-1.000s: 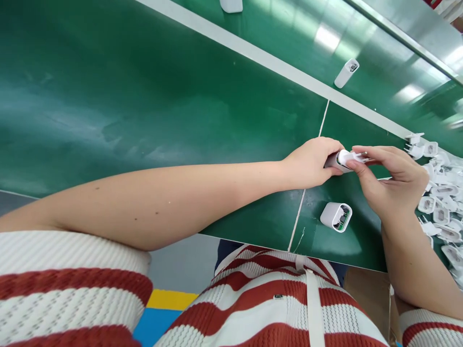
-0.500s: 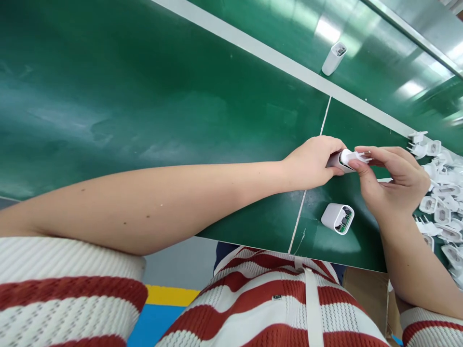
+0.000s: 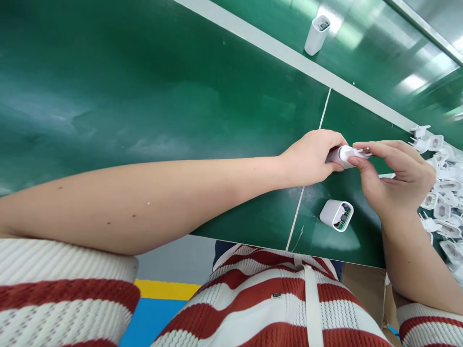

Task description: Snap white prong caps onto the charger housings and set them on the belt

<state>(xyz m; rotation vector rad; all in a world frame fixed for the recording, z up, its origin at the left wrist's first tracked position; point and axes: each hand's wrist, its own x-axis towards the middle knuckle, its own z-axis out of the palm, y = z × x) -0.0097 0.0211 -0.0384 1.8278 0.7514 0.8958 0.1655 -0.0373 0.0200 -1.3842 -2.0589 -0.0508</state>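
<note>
Charger housing (image 3: 333, 155): between the two hands, over the green bench (image 3: 162, 111), near its front edge; its capped end points towards the right hand.
Left hand (image 3: 314, 156): narrow grip, thumb and fingers wrapped round the charger housing; part of the body is hidden by the palm.
Right hand (image 3: 401, 178): thumb and forefinger closed on the plug cap (image 3: 347, 154) at the housing's end, metal prongs outward; whether it is fully seated cannot be told.
Fitting tip: judging from the pose, the cap seems to be being set on the housing; best to brace the body firmly, line up the rims all round, then press straight along the axis; tilting could leave a gap, and pushing on the prongs could bend them.
Housing count: three; one held, a second housing (image 3: 330, 213) lying near the front edge, a third housing (image 3: 315, 39) beyond the pale strip (image 3: 271, 50).
Cap count: one held; the cap pile (image 3: 448, 185) at right overlaps too much to count.
</note>
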